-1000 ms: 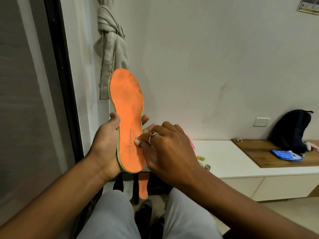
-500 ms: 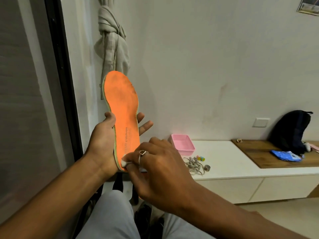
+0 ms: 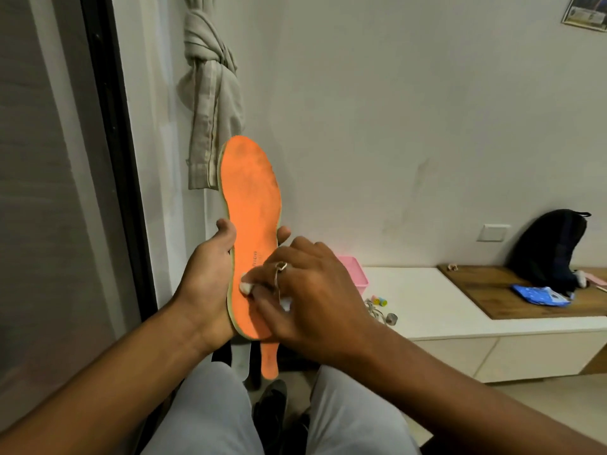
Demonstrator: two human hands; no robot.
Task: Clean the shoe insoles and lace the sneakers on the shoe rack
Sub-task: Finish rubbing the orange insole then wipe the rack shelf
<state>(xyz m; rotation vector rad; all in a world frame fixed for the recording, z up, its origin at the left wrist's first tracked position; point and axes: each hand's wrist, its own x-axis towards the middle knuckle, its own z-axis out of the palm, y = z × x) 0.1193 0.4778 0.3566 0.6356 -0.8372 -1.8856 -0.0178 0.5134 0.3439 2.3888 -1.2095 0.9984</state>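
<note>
A long white worktop (image 3: pixel 427 300) runs along the right wall, with a knotted grey curtain (image 3: pixel 210 93) hanging to its left and a black backpack (image 3: pixel 551 244) at its far end. Before the curtain the orange insole (image 3: pixel 253 198) stands toe up above the person's knees. The left hand (image 3: pixel 207 284) grips its heel half, fingers (image 3: pixel 283 232) curled round the far edge. The right hand (image 3: pixel 312 297) partly hides a pink tray (image 3: pixel 353 270) and pinches a small white wad (image 3: pixel 245 286), perhaps a wipe, against the insole's face.
</note>
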